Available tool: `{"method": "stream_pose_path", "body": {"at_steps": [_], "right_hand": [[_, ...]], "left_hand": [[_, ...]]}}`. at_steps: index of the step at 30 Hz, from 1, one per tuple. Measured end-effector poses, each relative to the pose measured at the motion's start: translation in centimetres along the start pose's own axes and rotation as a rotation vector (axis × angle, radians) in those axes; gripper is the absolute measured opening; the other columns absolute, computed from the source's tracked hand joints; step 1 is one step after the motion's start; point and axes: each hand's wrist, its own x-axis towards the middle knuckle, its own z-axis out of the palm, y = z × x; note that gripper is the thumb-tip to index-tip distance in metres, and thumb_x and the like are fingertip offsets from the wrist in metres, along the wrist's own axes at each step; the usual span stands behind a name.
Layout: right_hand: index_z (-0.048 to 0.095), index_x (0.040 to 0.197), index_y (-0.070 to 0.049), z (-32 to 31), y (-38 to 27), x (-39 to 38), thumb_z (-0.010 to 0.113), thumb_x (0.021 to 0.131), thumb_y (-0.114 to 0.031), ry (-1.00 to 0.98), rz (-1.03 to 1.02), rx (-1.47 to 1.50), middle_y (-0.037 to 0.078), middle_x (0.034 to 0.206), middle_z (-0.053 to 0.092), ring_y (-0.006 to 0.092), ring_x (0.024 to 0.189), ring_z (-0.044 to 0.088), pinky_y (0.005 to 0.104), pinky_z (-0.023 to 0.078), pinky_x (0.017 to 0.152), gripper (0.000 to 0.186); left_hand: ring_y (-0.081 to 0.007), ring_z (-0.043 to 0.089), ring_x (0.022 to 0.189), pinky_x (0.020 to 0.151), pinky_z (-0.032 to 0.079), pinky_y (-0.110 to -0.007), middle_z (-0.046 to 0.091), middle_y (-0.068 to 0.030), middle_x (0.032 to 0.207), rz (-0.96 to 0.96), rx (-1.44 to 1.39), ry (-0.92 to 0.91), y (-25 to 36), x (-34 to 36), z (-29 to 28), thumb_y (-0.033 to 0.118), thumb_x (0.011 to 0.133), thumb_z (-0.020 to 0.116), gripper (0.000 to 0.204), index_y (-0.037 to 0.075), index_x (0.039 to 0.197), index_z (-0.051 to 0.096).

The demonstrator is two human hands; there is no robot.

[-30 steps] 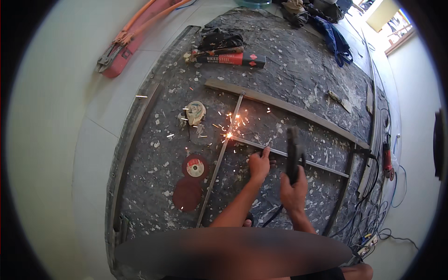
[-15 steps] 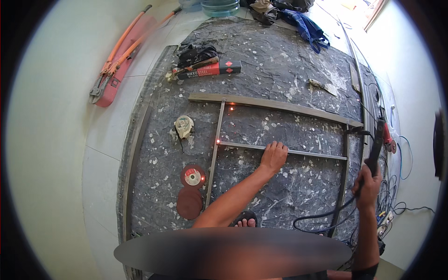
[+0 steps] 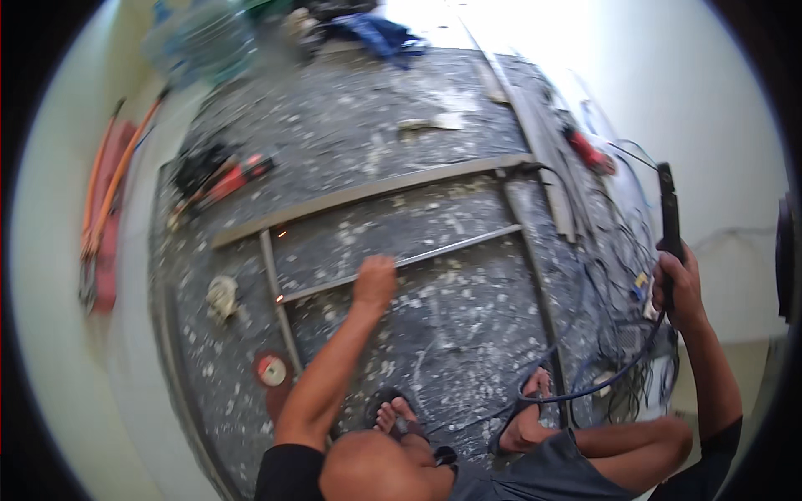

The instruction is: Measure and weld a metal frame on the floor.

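Note:
My left hand (image 3: 375, 280) is closed around a thin metal crossbar (image 3: 455, 248) inside a metal frame lying on the ground. A glowing orange spot shows where the crossbar meets the frame's left side bar (image 3: 272, 259). Another glows just below the thicker far bar (image 3: 368, 198). Off to the right, clear of the frame, my right hand (image 3: 681, 284) grips the black handle of a welding electrode holder (image 3: 669, 209), held upright. I cannot make out a rod in its jaw. Its dark cable (image 3: 614, 377) loops down and leftward past my foot.
Paint-spotted dark sheeting (image 3: 351, 108) covers the floor. On the left are a tape measure (image 3: 222, 297), a cutting disc (image 3: 271, 369) and orange-handled bolt cutters (image 3: 104, 209). A red angle grinder (image 3: 588, 150), long metal bars (image 3: 535, 134) and tangled cables lie right. Water bottles (image 3: 209, 37) stand far left.
My view has swung right and tilted, so the frame appears further left and slanted. My right hand has raised the electrode holder outward to the right. My left hand still holds the crossbar.

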Motion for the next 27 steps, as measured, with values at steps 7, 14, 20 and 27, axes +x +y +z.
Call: {"method": "stream_pose_path", "body": {"at_steps": [7,14,20,27], "right_hand": [[0.054,0.107,-0.003,-7.9,2.4,-4.8,0.064,0.092,-0.02,0.088,0.059,-0.054,0.002,0.064,0.053,0.0114,0.042,0.052,0.0266,0.043,0.037,0.025],[0.053,0.106,-0.004,-8.2,12.5,-8.1,0.069,0.083,-0.015,0.056,0.182,0.069,0.004,0.062,0.056,0.0135,0.041,0.053,0.0287,0.044,0.038,0.03],[0.055,0.104,-0.004,-4.6,20.4,-6.8,0.071,0.083,-0.014,-0.121,0.251,0.284,0.003,0.064,0.056,0.014,0.044,0.054,0.0294,0.046,0.041,0.029],[0.052,0.111,-0.001,-4.9,25.5,-4.0,0.067,0.087,-0.009,-0.094,0.192,0.65,0.006,0.067,0.059,0.0158,0.045,0.057,0.0301,0.048,0.042,0.03]], "left_hand": [[-0.0348,0.06,0.091,0.085,0.049,-0.044,0.063,-0.0158,0.092,0.018,-0.027,0.031,0.8,0.9,-0.1,0.007,0.079,0.064,0.011,0.004,0.089,0.063],[-0.037,0.06,0.095,0.085,0.049,-0.046,0.064,-0.0167,0.095,-0.045,-0.015,-0.003,1.3,0.9,-0.9,0.007,0.077,0.073,0.017,0.003,0.09,0.063],[-0.0351,0.061,0.093,0.083,0.05,-0.045,0.063,-0.016,0.092,0.008,0.156,-0.023,1.6,1.8,-0.8,0.007,0.075,0.071,0.018,0.004,0.089,0.06],[-0.0386,0.062,0.093,0.081,0.05,-0.048,0.064,-0.0187,0.093,-0.045,0.29,-0.109,1.8,1.8,-1.8,0.01,0.072,0.077,0.026,0.002,0.089,0.058]]}}
